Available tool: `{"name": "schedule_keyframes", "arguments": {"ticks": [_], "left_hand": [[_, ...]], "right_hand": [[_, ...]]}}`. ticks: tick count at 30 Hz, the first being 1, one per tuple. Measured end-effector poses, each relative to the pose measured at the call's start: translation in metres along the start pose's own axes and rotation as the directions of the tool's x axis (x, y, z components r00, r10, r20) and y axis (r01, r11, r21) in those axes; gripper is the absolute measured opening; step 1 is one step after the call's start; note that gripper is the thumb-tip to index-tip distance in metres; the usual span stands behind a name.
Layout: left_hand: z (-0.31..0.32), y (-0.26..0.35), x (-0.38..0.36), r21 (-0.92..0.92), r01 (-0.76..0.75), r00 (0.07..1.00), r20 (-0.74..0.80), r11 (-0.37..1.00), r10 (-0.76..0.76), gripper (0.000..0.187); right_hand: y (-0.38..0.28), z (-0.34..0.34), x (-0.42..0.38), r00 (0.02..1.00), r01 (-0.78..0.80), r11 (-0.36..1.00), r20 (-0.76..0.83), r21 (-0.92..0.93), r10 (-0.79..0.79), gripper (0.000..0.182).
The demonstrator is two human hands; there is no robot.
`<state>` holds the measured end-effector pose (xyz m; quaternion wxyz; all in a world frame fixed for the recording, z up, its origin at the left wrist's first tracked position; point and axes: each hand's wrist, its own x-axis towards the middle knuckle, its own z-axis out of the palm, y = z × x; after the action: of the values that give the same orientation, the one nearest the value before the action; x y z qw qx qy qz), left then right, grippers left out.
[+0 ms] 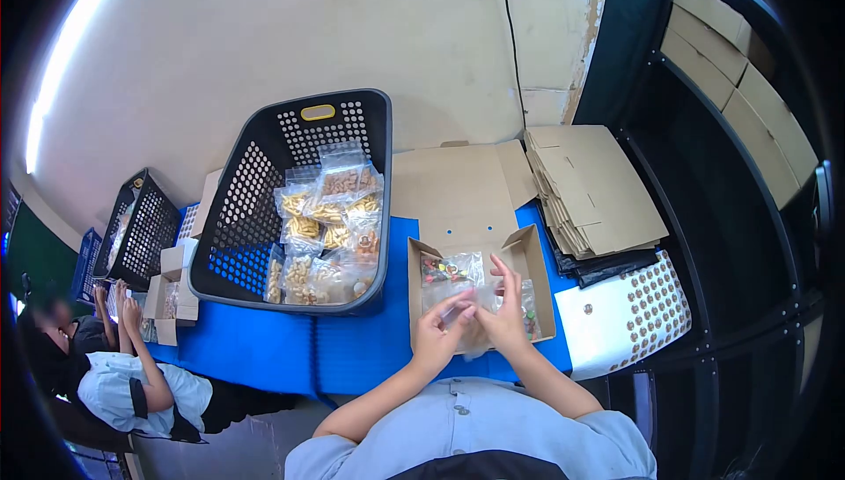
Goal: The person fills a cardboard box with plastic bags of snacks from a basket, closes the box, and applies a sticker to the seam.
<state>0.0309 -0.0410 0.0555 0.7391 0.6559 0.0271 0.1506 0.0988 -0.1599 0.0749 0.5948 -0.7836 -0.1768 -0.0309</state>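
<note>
My left hand (437, 329) and my right hand (503, 311) meet over an open cardboard box (416, 291). Between them is a clear plastic bag (476, 340), pinched by the fingers of both hands; its contents are hard to make out. Some fingers of my right hand are raised. Inside the box, a clear bag of small colourful pieces (449, 269) lies at the back left. Another bag with red and green pieces (528, 308) is at the right, partly hidden by my right hand. The box's lid (453, 181) stands folded back behind it.
A black perforated basket (231, 216) with several bags of tan and brown pieces stands left. Flattened cardboard boxes (607, 185) are stacked right, near a sheet of round stickers (598, 330). Dark shelving (695, 216) borders the right. Co-workers (145, 388) are at far left.
</note>
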Motion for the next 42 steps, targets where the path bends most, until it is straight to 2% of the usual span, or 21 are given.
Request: {"name": "schedule_keyframes", "arguments": {"ticks": [2,4,7,11,14,16,17,18,20,22,24,26,28,29,34,36,38,39,40,41,42], "left_hand": [[-0.004,-0.003,0.002,-0.016,0.054,0.998,0.014,0.998,-0.054,0.038],[-0.007,-0.002,0.002,-0.003,0.058,0.998,0.008,0.998,-0.058,0.03],[-0.021,0.008,0.007,-0.109,0.147,0.989,0.043,0.983,-0.143,0.032],[-0.035,0.014,0.01,-0.01,0.075,0.978,0.197,0.997,-0.071,0.037],[-0.036,0.004,0.014,-0.1,0.029,0.999,-0.013,0.995,-0.03,0.044],[-0.037,-0.007,0.013,-0.043,0.071,0.975,0.216,0.997,-0.06,0.052],[-0.032,-0.013,0.012,0.077,-0.002,0.974,0.225,0.997,-0.015,0.058],[-0.027,-0.015,0.009,0.077,-0.006,0.975,0.22,0.997,-0.012,0.058],[-0.018,-0.017,0.006,0.071,0.001,0.984,0.175,0.997,-0.014,0.061],[-0.015,-0.013,0.007,0.007,0.091,0.986,0.143,0.996,-0.091,0.051],[-0.015,-0.005,0.008,-0.026,0.187,0.971,0.155,0.982,-0.181,0.04],[-0.012,-0.006,0.008,0.003,0.107,0.987,0.122,0.994,-0.107,0.039],[-0.011,-0.001,0.009,0.034,0.033,0.995,0.096,0.999,-0.037,0.04],[-0.014,0.004,0.009,0.026,0.088,0.992,0.084,0.996,-0.09,0.043],[-0.019,-0.026,0.015,-0.044,0.109,0.992,0.065,0.993,-0.106,0.054],[-0.023,-0.036,0.021,-0.296,0.246,0.969,0.062,0.923,-0.238,0.05],[-0.031,-0.058,0.03,-0.234,0.18,0.98,0.129,0.955,-0.153,0.046],[-0.033,-0.071,0.033,0.098,0.095,0.99,0.092,0.991,-0.104,0.046],[-0.036,-0.083,0.037,0.421,0.005,0.997,0.072,0.907,-0.039,0.048],[-0.045,-0.095,0.035,0.588,-0.054,0.985,0.164,0.807,-0.054,0.056],[-0.049,-0.107,0.029,0.587,-0.055,0.985,0.166,0.807,-0.054,0.056]], "right_hand": [[0.021,0.003,0.006,0.997,0.048,0.993,-0.071,0.103,-0.041,0.036],[0.028,-0.01,0.009,0.91,-0.216,0.91,0.411,0.353,0.057,0.031],[0.015,-0.021,0.014,0.813,-0.407,0.831,0.565,0.38,0.14,0.03],[0.015,-0.032,0.017,0.794,-0.29,0.904,0.607,0.316,0.043,0.034],[0.018,-0.029,0.019,0.884,-0.279,0.88,0.462,0.385,0.077,0.034],[0.009,-0.027,0.016,0.938,-0.12,0.991,0.332,0.054,0.095,0.035],[0.034,-0.016,0.012,0.933,0.184,0.977,0.293,0.107,-0.208,0.038],[0.025,-0.013,0.009,0.931,0.188,0.976,0.297,0.109,-0.213,0.038],[-0.001,-0.005,0.003,0.935,0.017,0.982,0.346,0.188,-0.083,0.037],[0.0,0.0,0.004,0.961,0.068,0.995,0.263,0.07,-0.084,0.039],[-0.004,0.001,0.005,0.997,0.076,0.994,-0.014,-0.077,-0.077,0.045],[0.022,-0.004,0.012,0.989,0.135,0.991,0.054,0.021,-0.136,0.041],[0.025,-0.009,0.016,0.909,-0.263,0.887,0.407,0.38,0.095,0.027],[0.024,-0.012,0.018,0.867,-0.408,0.827,0.449,0.387,0.218,0.02],[0.034,-0.018,0.019,0.833,-0.38,0.826,0.543,0.416,0.11,0.027],[0.04,-0.013,0.008,0.825,-0.382,0.848,0.55,0.368,0.132,0.04],[0.093,-0.013,0.013,0.811,-0.32,0.907,0.574,0.272,0.114,0.046],[0.105,-0.015,0.018,0.886,-0.253,0.956,0.432,0.148,0.168,0.042],[0.115,-0.017,0.024,0.943,-0.197,0.98,0.276,0.009,0.187,0.04],[0.125,-0.021,0.031,0.937,-0.285,0.957,0.193,-0.059,0.291,0.043],[0.141,-0.023,0.034,0.937,-0.285,0.957,0.192,-0.059,0.291,0.043]]}}
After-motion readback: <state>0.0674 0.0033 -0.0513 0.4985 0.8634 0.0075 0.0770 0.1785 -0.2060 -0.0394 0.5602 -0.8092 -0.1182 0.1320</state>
